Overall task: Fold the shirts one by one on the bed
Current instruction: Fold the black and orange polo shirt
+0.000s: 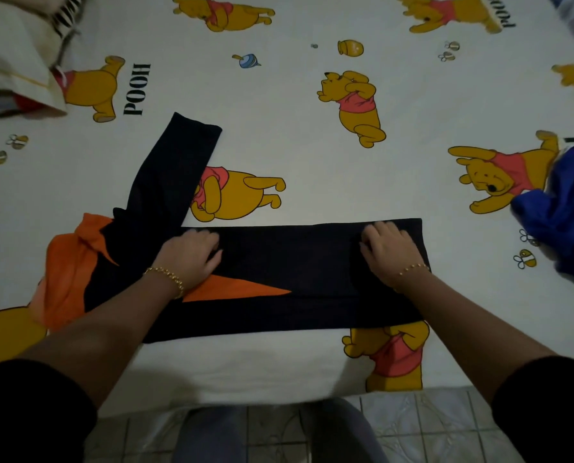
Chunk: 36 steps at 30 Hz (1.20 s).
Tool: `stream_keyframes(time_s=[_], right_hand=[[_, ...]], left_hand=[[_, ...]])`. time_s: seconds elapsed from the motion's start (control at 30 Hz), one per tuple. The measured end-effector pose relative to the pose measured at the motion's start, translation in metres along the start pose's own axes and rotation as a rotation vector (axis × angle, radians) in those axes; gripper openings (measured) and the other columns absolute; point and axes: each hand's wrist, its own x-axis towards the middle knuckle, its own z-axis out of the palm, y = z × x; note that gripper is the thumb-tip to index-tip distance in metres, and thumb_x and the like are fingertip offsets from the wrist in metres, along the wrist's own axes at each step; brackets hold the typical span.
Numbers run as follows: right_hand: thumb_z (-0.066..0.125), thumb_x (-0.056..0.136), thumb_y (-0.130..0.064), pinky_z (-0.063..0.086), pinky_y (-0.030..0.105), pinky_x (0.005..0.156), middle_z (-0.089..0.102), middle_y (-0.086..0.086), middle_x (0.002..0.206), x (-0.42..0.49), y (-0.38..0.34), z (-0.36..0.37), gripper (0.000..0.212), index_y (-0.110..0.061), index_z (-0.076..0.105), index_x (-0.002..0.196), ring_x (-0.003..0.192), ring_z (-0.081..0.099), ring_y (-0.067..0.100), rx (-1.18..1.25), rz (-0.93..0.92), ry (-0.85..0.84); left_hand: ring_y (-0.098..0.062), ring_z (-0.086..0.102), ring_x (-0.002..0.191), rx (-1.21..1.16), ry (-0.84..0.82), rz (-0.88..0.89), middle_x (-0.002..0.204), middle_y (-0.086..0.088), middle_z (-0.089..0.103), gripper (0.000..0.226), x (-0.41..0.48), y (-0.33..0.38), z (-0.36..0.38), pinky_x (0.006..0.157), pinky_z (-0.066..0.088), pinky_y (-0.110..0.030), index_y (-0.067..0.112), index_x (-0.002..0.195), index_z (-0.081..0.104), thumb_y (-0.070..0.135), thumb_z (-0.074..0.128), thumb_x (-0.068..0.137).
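Head view looks down on the bed [312, 128], whose bear-printed sheet runs past the frame on three sides. A black shirt [295, 302] lies on the near part of the bed, folded into a long band. Its long axis runs left to right, roughly along the near bed edge.

One sleeve [172, 168] leaves the band's left part and points away from the person, leaning a little to the right, with its cuff end farthest off. At the shirt's left end an orange panel [68, 272] is bunched, and its shape there is hard to make out. The left forearm crosses this end and hides part of the near edge. A narrow orange wedge [242, 289] shows on the band, its tip pointing right.

The left hand [192, 255] lies palm down on the band near the sleeve's root, fingers loosely together and pointing right. The right hand [389, 252] lies flat near the band's right end, fingers together and pointing away. Neither hand pinches the cloth. The right forearm covers the band's near right corner.

Each wrist carries a gold bracelet [167, 275].

A blue garment [559, 225] lies crumpled at the right edge, cut off by the frame. At the top left a cream cloth [8, 61] is blurred and also cut off. A tiled floor [429, 426] shows below the bed edge, with a dim blurred shape at the bottom centre that I cannot identify.
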Motion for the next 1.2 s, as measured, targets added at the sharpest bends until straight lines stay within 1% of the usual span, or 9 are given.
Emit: stream_keyframes(time_s=[0.13, 0.3, 0.43, 0.53, 0.6, 0.73, 0.87, 1.03, 1.2], right_hand=[[0.045, 0.089, -0.008, 0.037, 0.038, 0.099, 0.052, 0.012, 0.122, 0.035, 0.001, 0.006, 0.032, -0.006, 0.050, 0.120, 0.116, 0.046, 0.030, 0.008, 0.051, -0.010], [0.042, 0.087, -0.008, 0.032, 0.039, 0.104, 0.054, 0.016, 0.115, 0.054, 0.013, 0.006, 0.028, -0.005, 0.048, 0.114, 0.109, 0.048, 0.032, -0.161, 0.134, -0.236], [0.039, 0.087, -0.004, 0.027, 0.046, 0.109, 0.054, 0.018, 0.111, 0.057, 0.015, 0.008, 0.025, -0.001, 0.049, 0.110, 0.106, 0.048, 0.035, -0.193, 0.186, -0.121], [0.042, 0.085, -0.005, 0.018, 0.051, 0.115, 0.052, 0.018, 0.116, 0.047, -0.006, 0.019, 0.030, -0.001, 0.051, 0.113, 0.115, 0.045, 0.035, -0.045, 0.199, 0.027], [0.045, 0.090, -0.015, 0.017, 0.052, 0.117, 0.047, 0.020, 0.134, 0.035, -0.033, 0.029, 0.040, -0.001, 0.048, 0.127, 0.130, 0.038, 0.035, 0.056, 0.165, 0.096], [0.029, 0.096, -0.037, 0.012, 0.047, 0.118, 0.019, 0.015, 0.157, 0.006, -0.086, 0.050, 0.062, -0.004, 0.025, 0.148, 0.146, 0.014, 0.027, 0.168, 0.088, 0.042], [0.018, 0.096, -0.046, 0.007, 0.047, 0.119, 0.012, 0.007, 0.159, -0.017, -0.072, 0.063, 0.066, -0.011, 0.017, 0.152, 0.147, 0.005, 0.020, 0.141, 0.108, -0.040], [0.016, 0.094, -0.048, 0.006, 0.052, 0.118, 0.010, 0.003, 0.160, -0.045, -0.005, 0.062, 0.063, -0.023, 0.011, 0.153, 0.147, 0.006, 0.020, 0.082, 0.343, -0.041], [0.013, 0.094, -0.049, 0.005, 0.049, 0.119, 0.010, 0.006, 0.160, -0.039, -0.012, 0.048, 0.067, -0.016, 0.015, 0.152, 0.148, 0.005, 0.021, 0.070, 0.322, -0.068]], left_hand=[[-0.026, 0.046, 0.118, -0.167, 0.123, -0.204, 0.135, -0.010, 0.040, 0.038, 0.030, 0.012, 0.013, 0.092, 0.042, -0.048, 0.014, 0.130, 0.047, 0.022, 0.051, 0.093], [-0.025, 0.045, 0.111, -0.210, 0.049, -0.396, 0.113, -0.009, 0.051, 0.022, 0.036, 0.016, 0.037, 0.100, 0.030, -0.047, 0.011, 0.113, 0.053, 0.022, 0.041, 0.097], [-0.030, 0.049, 0.106, -0.202, 0.155, -0.469, 0.106, -0.013, 0.056, 0.022, 0.038, 0.016, 0.043, 0.102, 0.033, -0.047, 0.006, 0.109, 0.056, 0.020, 0.044, 0.097], [-0.031, 0.047, 0.118, -0.247, 0.242, -0.432, 0.120, -0.015, 0.054, 0.031, 0.034, 0.033, 0.046, 0.109, 0.028, -0.052, 0.004, 0.121, 0.053, 0.018, 0.050, 0.093], [-0.029, 0.035, 0.134, -0.276, 0.233, -0.362, 0.140, -0.015, 0.043, 0.046, 0.029, 0.052, 0.049, 0.115, 0.020, -0.049, 0.004, 0.136, 0.042, 0.018, 0.049, 0.093], [-0.020, 0.013, 0.145, -0.254, 0.105, -0.141, 0.156, -0.006, 0.019, 0.058, 0.016, 0.093, 0.063, 0.116, 0.009, -0.046, 0.012, 0.148, 0.023, 0.031, 0.033, 0.094], [-0.017, 0.008, 0.145, -0.185, 0.042, -0.072, 0.157, 0.001, 0.009, 0.060, 0.005, 0.101, 0.076, 0.114, 0.007, -0.048, 0.025, 0.150, 0.012, 0.038, 0.023, 0.093], [-0.021, 0.011, 0.144, -0.179, 0.032, -0.188, 0.157, -0.003, 0.012, 0.059, -0.005, 0.077, 0.079, 0.114, 0.010, -0.047, 0.025, 0.150, 0.011, 0.042, 0.021, 0.094], [-0.026, 0.027, 0.141, -0.044, -0.017, -0.127, 0.153, -0.009, 0.027, 0.060, -0.017, 0.042, 0.071, 0.112, 0.016, -0.052, 0.019, 0.147, 0.027, 0.042, 0.023, 0.092]])
